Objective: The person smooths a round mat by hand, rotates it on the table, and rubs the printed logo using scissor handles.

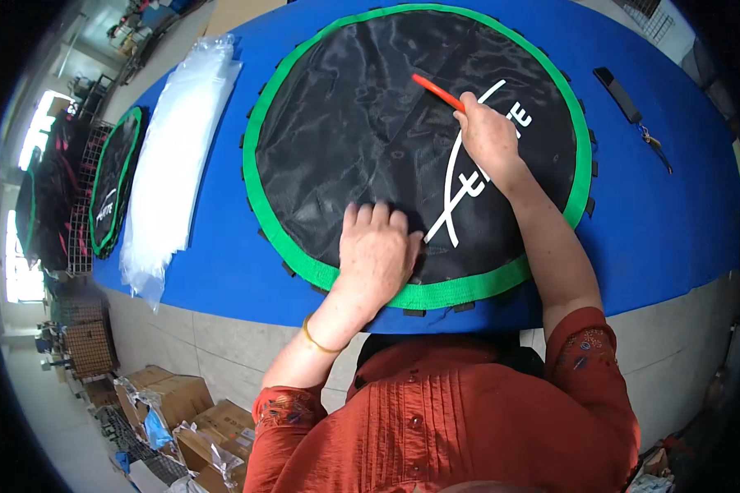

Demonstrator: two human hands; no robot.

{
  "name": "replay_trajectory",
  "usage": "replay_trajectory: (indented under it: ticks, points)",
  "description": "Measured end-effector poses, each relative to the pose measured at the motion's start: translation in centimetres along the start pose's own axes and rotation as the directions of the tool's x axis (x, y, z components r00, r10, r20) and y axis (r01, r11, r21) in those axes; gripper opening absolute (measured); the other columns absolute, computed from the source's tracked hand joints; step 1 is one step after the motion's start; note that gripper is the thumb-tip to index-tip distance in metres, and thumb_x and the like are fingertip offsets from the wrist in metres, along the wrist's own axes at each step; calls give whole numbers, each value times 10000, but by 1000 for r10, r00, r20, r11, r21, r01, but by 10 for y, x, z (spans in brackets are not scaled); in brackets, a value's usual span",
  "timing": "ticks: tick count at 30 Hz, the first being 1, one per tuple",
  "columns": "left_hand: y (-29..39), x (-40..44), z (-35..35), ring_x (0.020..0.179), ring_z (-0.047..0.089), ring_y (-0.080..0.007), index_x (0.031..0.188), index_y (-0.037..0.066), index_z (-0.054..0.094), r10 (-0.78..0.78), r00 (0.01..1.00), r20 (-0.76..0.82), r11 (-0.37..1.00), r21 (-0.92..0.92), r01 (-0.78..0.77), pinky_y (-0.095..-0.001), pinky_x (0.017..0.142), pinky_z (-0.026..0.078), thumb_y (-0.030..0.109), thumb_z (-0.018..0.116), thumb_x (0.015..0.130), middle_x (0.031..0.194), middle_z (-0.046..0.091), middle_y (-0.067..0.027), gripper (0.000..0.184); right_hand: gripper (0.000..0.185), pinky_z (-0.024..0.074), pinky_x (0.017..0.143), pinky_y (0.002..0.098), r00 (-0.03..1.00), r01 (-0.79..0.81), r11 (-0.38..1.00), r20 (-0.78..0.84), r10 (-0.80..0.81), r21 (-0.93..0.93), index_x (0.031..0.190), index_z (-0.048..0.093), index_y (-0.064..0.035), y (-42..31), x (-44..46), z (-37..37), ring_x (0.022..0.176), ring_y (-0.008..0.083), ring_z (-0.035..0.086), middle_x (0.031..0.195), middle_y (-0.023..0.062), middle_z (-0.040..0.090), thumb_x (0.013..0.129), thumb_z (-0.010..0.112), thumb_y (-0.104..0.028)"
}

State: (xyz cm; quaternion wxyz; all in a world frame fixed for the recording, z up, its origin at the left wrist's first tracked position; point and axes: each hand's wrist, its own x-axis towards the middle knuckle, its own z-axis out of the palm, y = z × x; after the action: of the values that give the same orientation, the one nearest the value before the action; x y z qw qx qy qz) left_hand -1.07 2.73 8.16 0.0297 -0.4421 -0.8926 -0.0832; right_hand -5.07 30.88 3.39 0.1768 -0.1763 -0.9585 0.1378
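Observation:
A round black mesh sheet point(337, 123) with a green border and white lettering lies on the blue table point(666, 238). My left hand point(378, 251) rests on its lower part near the green edge, fingers bent and apart, holding nothing. My right hand point(489, 135) is above the right half, beside the white lettering, closed around a thin red-orange tool point(437, 91) whose tip points up and left over the black mesh. Short dark tabs stick out around the green rim.
A stack of clear plastic bags point(185, 140) lies at the table's left. Another green-edged black round piece point(117, 181) is beyond it. A dark object with keys point(621, 97) lies on the right. Cardboard boxes point(181, 398) stand on the floor at lower left.

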Motion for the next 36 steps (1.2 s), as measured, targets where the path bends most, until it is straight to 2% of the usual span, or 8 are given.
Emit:
replay_trajectory:
  ticks: [3,6,9,14,20,21,30,36]
  points:
    - [4,55,15,1412,562,-423,1352,-12,653,45,986,-160,997,-48,-54,-579,1194,429,389,732,984,1495,608,-249,550,218,580,800,562,993,-113,993,27,113,27,1130,594,-64,17,21,4,909,437,761,914,205,769,1086,628,-275]
    - [2,95,41,1542,436,-438,1517,14,574,-1,972,-236,997,-75,-17,-616,1254,349,460,670,1029,1630,503,-249,668,240,571,825,574,986,-165,984,17,164,63,1144,603,-69,25,30,0,932,441,758,925,213,775,1082,635,-298]
    - [-9,115,66,1597,354,-441,1595,44,515,-59,974,-219,992,-120,33,-645,1276,294,518,610,1062,1693,433,-244,719,258,566,818,577,982,-187,975,6,187,123,1159,621,-65,35,34,3,943,445,754,930,213,775,1070,654,-305]
    - [-22,118,90,1605,351,-419,1609,-9,478,-35,988,-150,998,-64,25,-642,1312,189,564,526,1091,1689,452,-228,775,277,565,809,564,981,-175,961,-49,189,215,1129,663,-59,45,34,8,949,437,748,966,191,773,1044,691,-320]
    - [-22,118,91,1601,359,-418,1612,-16,471,-32,990,-138,997,-78,21,-646,1307,201,557,532,1089,1683,458,-232,778,283,561,794,526,972,-29,985,-226,68,169,1117,700,-47,43,28,18,949,437,722,1023,201,742,1024,718,-313]
    - [-23,120,91,1600,360,-419,1613,-15,468,-28,989,-144,996,-86,16,-646,1307,202,556,534,1088,1685,455,-232,779,235,580,793,519,977,-37,989,-205,67,145,1129,703,-84,39,27,18,953,405,739,1032,155,752,980,769,-252]
    - [-27,115,91,1600,354,-428,1644,-7,413,-22,994,-106,994,-105,11,-649,1305,210,539,553,1079,1702,422,-233,797,263,590,806,519,998,10,951,62,-31,309,1080,684,-44,-22,3,8,956,429,737,1067,172,749,1028,704,-301]
    - [-24,117,93,1613,324,-438,1645,-19,416,-25,992,-122,991,-131,9,-668,1310,159,541,554,1076,1708,408,-250,810,223,594,789,513,999,49,977,-30,-44,207,1063,672,-74,-13,5,13,925,399,741,1023,144,731,1041,693,-296]
